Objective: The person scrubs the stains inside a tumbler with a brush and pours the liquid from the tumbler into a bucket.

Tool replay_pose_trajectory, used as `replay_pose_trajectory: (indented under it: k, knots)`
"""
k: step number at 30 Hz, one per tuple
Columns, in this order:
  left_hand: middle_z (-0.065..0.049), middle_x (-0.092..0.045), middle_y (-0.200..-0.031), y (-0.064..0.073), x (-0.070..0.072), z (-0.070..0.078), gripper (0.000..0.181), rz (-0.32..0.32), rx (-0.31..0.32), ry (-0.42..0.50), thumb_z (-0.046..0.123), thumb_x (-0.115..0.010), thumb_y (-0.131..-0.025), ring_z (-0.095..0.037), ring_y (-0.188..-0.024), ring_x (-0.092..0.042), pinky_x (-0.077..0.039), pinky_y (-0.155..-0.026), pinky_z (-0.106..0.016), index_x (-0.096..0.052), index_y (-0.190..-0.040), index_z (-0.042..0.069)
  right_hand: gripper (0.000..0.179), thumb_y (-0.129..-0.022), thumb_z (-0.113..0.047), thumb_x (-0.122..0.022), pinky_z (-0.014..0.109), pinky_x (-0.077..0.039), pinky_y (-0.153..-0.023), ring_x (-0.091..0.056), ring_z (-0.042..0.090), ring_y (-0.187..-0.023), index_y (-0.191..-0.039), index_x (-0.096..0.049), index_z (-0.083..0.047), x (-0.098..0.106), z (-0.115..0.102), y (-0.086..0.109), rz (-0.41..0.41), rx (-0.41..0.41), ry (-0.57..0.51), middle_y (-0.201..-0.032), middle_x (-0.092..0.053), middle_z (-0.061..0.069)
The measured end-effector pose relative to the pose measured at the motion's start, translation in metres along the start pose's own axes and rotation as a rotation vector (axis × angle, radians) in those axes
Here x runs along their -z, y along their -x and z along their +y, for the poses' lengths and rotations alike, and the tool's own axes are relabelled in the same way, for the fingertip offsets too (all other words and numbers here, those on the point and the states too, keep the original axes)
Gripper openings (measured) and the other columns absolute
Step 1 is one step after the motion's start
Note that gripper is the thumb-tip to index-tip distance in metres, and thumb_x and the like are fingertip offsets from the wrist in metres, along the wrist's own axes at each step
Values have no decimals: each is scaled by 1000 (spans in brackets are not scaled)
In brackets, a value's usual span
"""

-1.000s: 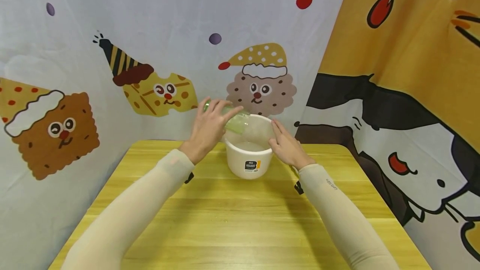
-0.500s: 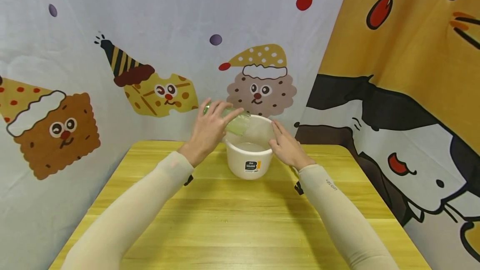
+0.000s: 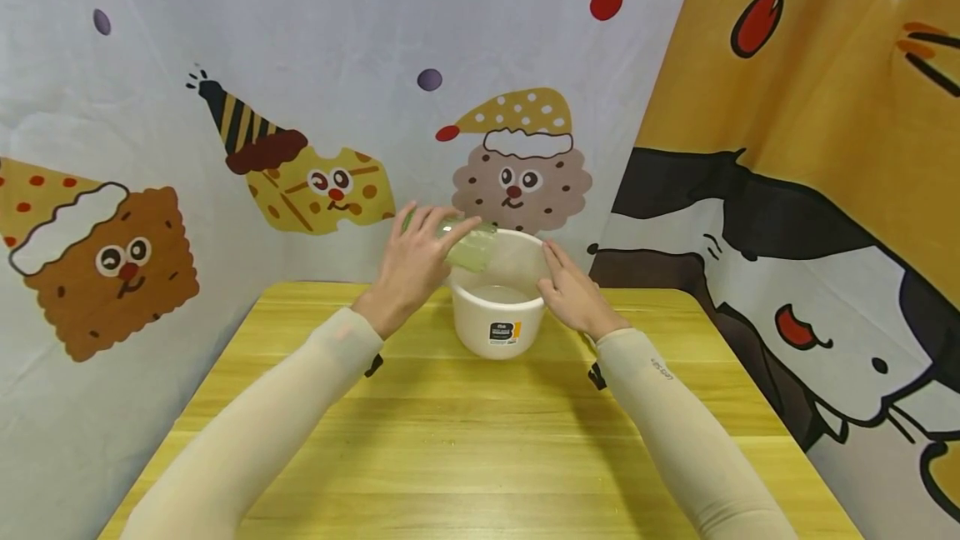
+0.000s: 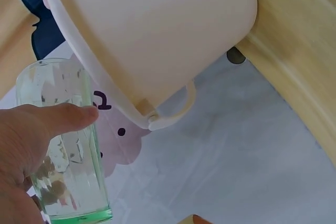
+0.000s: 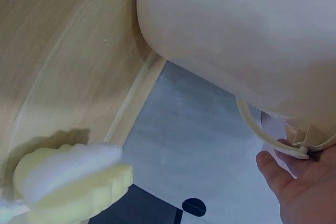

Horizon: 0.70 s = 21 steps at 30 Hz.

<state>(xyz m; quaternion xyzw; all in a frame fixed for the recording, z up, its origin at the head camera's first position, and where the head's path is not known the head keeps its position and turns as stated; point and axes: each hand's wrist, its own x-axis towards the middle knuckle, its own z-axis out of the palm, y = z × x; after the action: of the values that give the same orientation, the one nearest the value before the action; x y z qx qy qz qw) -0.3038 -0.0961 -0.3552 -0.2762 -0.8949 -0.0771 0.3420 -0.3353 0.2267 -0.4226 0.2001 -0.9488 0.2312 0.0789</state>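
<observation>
My left hand (image 3: 416, 261) grips a clear, green-tinted drinking glass (image 3: 472, 247). The glass is tipped over the left rim of a white plastic bucket (image 3: 472, 325), its mouth towards the inside. In the left wrist view the thumb lies across the wall of the glass (image 4: 79, 156), whose thick base is green. My right hand (image 3: 573, 294) holds the bucket's right rim, close to the hinge of its handle (image 5: 252, 124). Whitish, cloudy-looking contents (image 3: 502, 294) show at the bottom of the bucket. The bucket stands upright on the table, a label on its front.
A wood-grain table (image 3: 465, 440) carries the bucket. In the right wrist view a pale yellow and white scalloped object (image 5: 73, 182) lies on the table; its kind is unclear. A printed cloth (image 3: 337, 23) hangs close behind the table.
The left hand and the glass have shifted slightly left and down, the glass still tipped over the rim. The right hand and the bucket stay where they were.
</observation>
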Motion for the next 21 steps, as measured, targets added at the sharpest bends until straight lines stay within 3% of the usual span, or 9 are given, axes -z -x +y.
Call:
replay_pose_trajectory:
  k: [3,11,21]
  knots:
    - [-14,-69,-161,4,-1,0,89,-2,29,40,2,-99,-88,-42,-148,-66,-42,-138,-67,-65,-166,29,78,-115,-29,-41,68,-31,-145,-27,44,-181,-184,-21,0,-1,1,0,7,9,-2,-196,-18,19]
    - [-17,-68,-160,15,-2,-1,97,10,90,81,22,-109,-84,-44,-146,-65,-52,-128,-64,-61,-167,24,77,-115,-26,-42,67,-30,-145,-27,44,-180,-184,-21,0,-2,2,0,20,20,-17,-196,-18,19]
    - [-22,-69,-144,36,-4,-2,97,81,151,171,18,-111,-80,-45,-131,-68,-59,-117,-63,-60,-162,19,77,-114,-25,-41,66,-31,-145,-30,46,-179,-183,-23,2,-2,1,0,30,28,-34,-195,-20,21]
